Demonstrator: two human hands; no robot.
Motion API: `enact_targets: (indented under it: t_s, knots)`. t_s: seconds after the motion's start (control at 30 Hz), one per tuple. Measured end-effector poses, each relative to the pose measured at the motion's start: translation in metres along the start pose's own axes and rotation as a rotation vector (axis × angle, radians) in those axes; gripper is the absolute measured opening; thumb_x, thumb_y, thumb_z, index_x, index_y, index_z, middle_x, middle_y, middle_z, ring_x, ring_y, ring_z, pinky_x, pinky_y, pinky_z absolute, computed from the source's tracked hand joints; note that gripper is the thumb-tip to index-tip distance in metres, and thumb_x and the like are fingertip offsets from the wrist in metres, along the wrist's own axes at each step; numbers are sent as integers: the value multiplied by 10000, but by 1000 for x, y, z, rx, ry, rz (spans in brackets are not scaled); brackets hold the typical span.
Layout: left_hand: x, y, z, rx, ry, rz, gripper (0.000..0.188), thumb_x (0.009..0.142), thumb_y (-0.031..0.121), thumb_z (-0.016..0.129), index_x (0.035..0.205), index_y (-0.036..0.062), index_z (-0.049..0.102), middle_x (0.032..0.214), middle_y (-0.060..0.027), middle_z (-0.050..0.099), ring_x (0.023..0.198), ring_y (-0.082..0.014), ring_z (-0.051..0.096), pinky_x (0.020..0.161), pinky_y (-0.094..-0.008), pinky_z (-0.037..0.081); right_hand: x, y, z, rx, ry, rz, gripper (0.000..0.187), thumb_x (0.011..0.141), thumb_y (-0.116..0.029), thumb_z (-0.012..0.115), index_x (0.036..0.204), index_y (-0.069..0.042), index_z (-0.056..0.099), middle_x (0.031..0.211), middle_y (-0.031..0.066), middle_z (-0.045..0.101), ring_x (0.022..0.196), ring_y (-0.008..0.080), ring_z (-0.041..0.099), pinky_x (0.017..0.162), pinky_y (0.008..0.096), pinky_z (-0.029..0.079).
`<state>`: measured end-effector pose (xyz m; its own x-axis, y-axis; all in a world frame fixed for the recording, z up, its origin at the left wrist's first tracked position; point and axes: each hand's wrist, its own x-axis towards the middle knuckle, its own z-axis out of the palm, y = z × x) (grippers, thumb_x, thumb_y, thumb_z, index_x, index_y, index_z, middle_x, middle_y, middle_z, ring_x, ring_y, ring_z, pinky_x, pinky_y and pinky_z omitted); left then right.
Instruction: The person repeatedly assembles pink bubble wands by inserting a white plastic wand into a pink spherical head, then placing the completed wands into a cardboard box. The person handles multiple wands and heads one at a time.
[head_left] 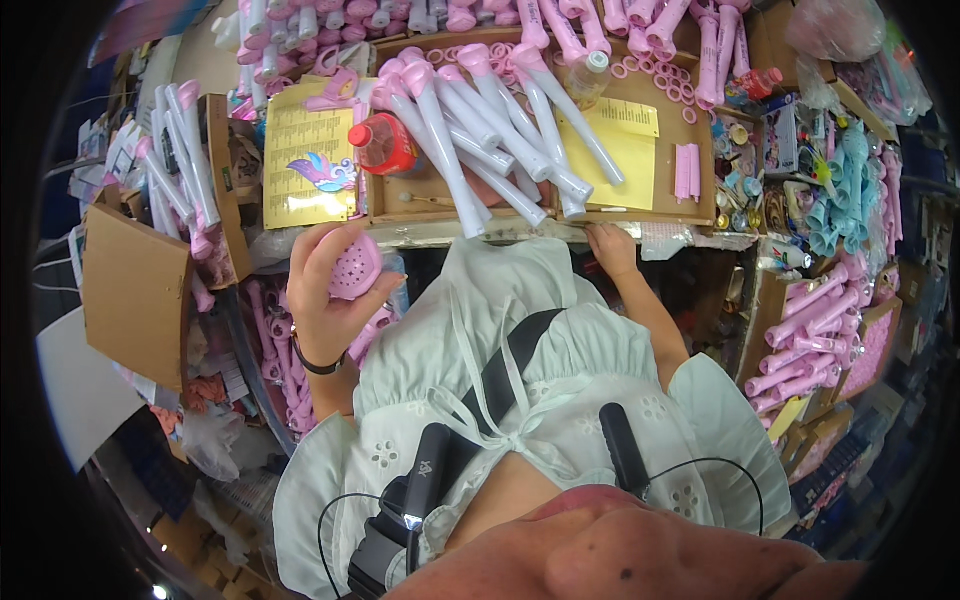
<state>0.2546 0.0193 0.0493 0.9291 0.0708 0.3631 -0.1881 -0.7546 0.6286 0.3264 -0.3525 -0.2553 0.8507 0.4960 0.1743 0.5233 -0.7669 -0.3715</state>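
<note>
At the left of the bench edge, my left hand (325, 290) is closed on a pink round cover with small holes (355, 268), held by its rim between thumb and fingers. My right hand (612, 250) rests on the bench's front edge with its fingers stretched out and nothing in them. Between and beyond the hands, long white tubes with pink flared ends (490, 130) lie in a heap over the cardboard tray (405, 205). A pink piece with a blue wing-shaped decoration (325, 172) lies on a yellow printed sheet (285, 205) beyond my left hand.
A red-capped bottle (383, 145) stands left of the tubes, a clear bottle (587, 75) behind them. Pink rings (665, 75) and two short pink tubes (687, 172) lie at right. Boxes of pink parts (815, 335) and turquoise parts (850, 190) crowd the right side; a cardboard box (135, 290) stands left.
</note>
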Motion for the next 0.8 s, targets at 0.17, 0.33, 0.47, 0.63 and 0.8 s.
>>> enact_targets:
  t_s: [0.17,0.33,0.47,0.63,0.8]
  knots:
    - [-2,-7,-11,-155,64,-40,476,630,54,749,1065,-6,564,1033,-137,558,861,-227,562,765,-315,464,-7,-15,13,86,105,133,92,780,-163,636,831,-95,601,710,87,568,646,294,573,566,393,471]
    - [-10,-22,-19,-384,310,-55,334,761,95,631,1063,-21,550,1088,-162,527,867,-222,572,776,-330,466,-17,-25,13,229,-21,333,173,819,-135,590,979,-68,583,880,125,584,797,334,587,665,425,491]
    - [-18,-35,-22,-461,608,-77,307,844,164,564,1076,-31,517,1103,-192,520,804,-245,613,727,-348,512,-13,-29,-11,388,12,381,173,838,-151,598,962,-30,591,835,144,602,747,367,594,680,393,497]
    - [-23,-41,-26,-584,845,-176,355,908,260,478,1090,-44,495,1076,-192,551,780,-244,619,651,-341,537,30,-64,-90,857,324,492,120,880,-57,561,973,5,604,726,23,582,602,68,520,542,203,427]
    - [-12,-38,8,-877,818,-290,324,882,202,533,1106,-30,500,1046,-152,567,761,-232,616,694,-340,531,143,-128,-161,576,3,-231,364,755,-174,696,1065,-23,578,959,141,606,855,236,599,760,308,471]
